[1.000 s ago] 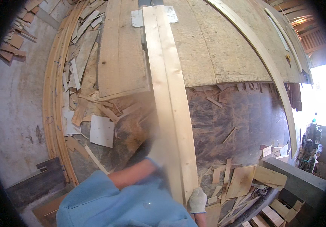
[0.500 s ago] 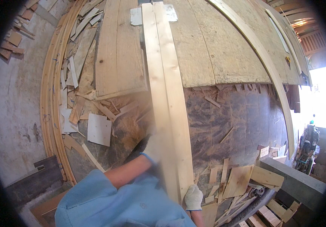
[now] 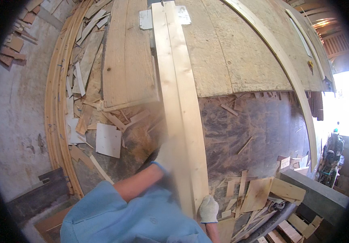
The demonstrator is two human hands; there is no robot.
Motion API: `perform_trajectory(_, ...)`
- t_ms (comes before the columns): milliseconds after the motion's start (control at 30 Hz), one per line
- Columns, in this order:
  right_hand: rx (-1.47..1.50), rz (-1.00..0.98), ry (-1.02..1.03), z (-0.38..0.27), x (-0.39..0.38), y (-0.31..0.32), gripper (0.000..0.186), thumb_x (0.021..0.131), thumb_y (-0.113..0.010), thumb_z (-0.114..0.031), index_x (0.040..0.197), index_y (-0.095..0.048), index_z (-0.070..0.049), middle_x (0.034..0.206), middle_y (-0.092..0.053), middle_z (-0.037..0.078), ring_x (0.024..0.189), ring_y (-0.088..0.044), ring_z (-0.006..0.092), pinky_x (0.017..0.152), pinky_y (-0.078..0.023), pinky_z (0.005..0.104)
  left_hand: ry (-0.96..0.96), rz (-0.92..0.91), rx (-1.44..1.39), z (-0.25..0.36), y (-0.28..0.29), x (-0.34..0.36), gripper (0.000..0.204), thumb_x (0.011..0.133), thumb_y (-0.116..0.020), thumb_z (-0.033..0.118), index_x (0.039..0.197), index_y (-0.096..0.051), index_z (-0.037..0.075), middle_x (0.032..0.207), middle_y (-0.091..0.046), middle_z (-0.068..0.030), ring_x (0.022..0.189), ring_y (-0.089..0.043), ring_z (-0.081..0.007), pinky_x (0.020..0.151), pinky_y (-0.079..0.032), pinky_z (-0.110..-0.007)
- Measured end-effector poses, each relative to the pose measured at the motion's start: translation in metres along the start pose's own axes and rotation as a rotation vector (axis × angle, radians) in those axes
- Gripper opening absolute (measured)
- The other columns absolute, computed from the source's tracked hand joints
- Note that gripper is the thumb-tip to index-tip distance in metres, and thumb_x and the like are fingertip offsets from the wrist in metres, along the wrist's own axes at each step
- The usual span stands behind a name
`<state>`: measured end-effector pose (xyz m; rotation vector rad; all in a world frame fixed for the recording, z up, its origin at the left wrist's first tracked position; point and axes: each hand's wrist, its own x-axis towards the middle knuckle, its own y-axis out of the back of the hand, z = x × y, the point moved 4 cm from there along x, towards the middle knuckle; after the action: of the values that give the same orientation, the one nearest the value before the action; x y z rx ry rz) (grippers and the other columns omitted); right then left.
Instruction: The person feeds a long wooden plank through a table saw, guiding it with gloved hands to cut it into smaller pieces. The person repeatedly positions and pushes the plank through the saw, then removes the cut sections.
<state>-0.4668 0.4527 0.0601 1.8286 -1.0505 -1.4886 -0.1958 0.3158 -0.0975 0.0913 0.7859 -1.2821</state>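
Note:
Two long pale wooden boards (image 3: 182, 101) lie side by side, running from the far worktable toward my body and overhanging the table's near edge. At their right edge, close to the near end, my right hand (image 3: 209, 209) in a white knitted glove is closed on the wood. My left hand (image 3: 164, 156), gloved too, is against the left edge a little farther up. A blurred patch and the boards hide its fingers. At the far end, the boards pass over a light metal plate (image 3: 145, 19) set in the tabletop.
The wooden worktable (image 3: 209, 52) carries another long strip (image 3: 279, 56) that overhangs on the right. Long thin battens (image 3: 55, 113) lie along the left wall. Offcuts and a white square piece (image 3: 109, 140) litter the dark floor (image 3: 259, 133). A grey beam (image 3: 316, 188) stands at the right.
The view has shifted slightly, so the surroundings sit a little differently in the picture. Both hands keep their places along the boards.

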Motion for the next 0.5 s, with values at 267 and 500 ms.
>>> perform_trajectory(267, -0.045, 0.034, 0.052, 0.0, 0.01, -0.002, 0.016, 0.097, -0.055, -0.019, 0.091, -0.064, -0.007, 0.085, -0.068, 0.019, 0.074, -0.07, 0.0407, 0.064, -0.055, 0.0528, -0.193, 0.026, 0.149, 0.023, -0.002, 0.003, 0.051, 0.107, -0.06, 0.045, 0.139, -0.061, 0.005, 0.13, -0.069, -0.0106, 0.115, -0.068, -0.0234, 0.1, -0.057, -0.041)
perform_trajectory(500, 0.004, 0.044, 0.085, -0.013, 0.013, 0.004, 0.015, 0.101, -0.051, -0.016, 0.093, -0.06, -0.008, 0.087, -0.065, 0.02, 0.072, -0.069, 0.0438, 0.062, -0.055, 0.056, -0.035, -0.002, 0.039, 0.013, 0.012, 0.013, 0.051, 0.107, -0.06, 0.045, 0.138, -0.061, 0.005, 0.13, -0.069, -0.0119, 0.115, -0.069, -0.0257, 0.101, -0.057, -0.043)
